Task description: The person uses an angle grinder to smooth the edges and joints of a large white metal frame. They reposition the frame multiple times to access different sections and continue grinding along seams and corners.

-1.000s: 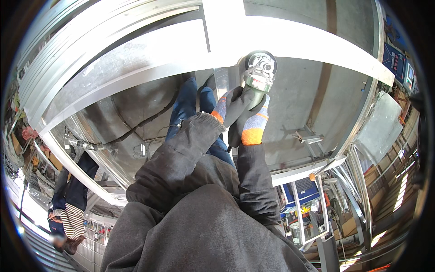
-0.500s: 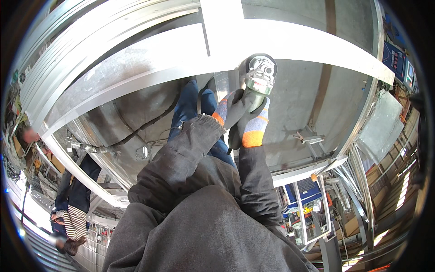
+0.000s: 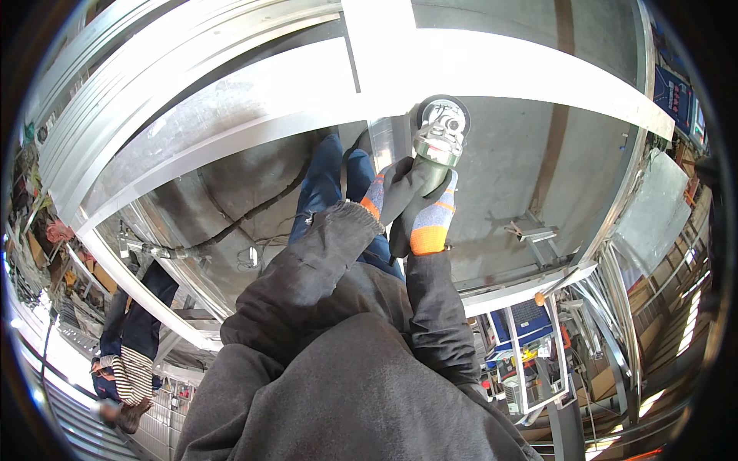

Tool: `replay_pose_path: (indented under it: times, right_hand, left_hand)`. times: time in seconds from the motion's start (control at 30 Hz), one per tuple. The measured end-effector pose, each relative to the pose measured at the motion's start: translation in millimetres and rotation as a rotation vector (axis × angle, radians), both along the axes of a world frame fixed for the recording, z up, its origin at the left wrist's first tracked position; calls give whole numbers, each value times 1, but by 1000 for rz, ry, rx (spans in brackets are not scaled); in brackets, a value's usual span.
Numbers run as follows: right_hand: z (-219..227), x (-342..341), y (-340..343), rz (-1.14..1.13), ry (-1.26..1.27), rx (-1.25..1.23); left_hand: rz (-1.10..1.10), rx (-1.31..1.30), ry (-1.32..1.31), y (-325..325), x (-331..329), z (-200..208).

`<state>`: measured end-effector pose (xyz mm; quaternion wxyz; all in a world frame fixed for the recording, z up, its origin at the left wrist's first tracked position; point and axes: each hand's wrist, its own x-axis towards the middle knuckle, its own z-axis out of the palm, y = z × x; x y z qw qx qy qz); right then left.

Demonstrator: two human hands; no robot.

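An angle grinder (image 3: 440, 146) with a green body and a silver gear head is in front of me, its dark disc pointing away. My left hand (image 3: 395, 189), in a black glove with an orange and purple cuff, is closed around the grinder's body from the left. My right hand (image 3: 433, 211), in a matching glove, wraps the body from the right and below. The disc lies against or just over the near edge of a bright metal frame bar (image 3: 507, 69); glare hides whether they touch.
Long metal profiles (image 3: 138, 84) lie stacked at the far left. A cable (image 3: 223, 233) runs across the grey floor. Another person (image 3: 134, 361) stands at the lower left. A cart with a white frame (image 3: 530, 357) and tools is at the right, near a pale sheet (image 3: 653, 200).
The view has shifted slightly. The grinder's head sits a little lower in the picture, with both hands still around its body. The person at the left appears slightly farther right.
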<state>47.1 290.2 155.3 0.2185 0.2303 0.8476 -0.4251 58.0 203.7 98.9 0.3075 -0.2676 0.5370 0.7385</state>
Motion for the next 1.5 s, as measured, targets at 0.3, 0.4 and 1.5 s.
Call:
replay_pose_path:
  times: [0.3, 0.4, 1.5]
  right_hand:
    - [3, 6, 0, 7, 29, -16]
    - [6, 7, -1, 5, 11, 17]
    - [-16, 3, -14, 127, 68, -160]
  left_hand:
    - [-19, -2, -4, -2, 9, 3]
    - [-7, -43, 45, -2, 12, 2]
    - [-193, -559, 149, -36, -7, 21]
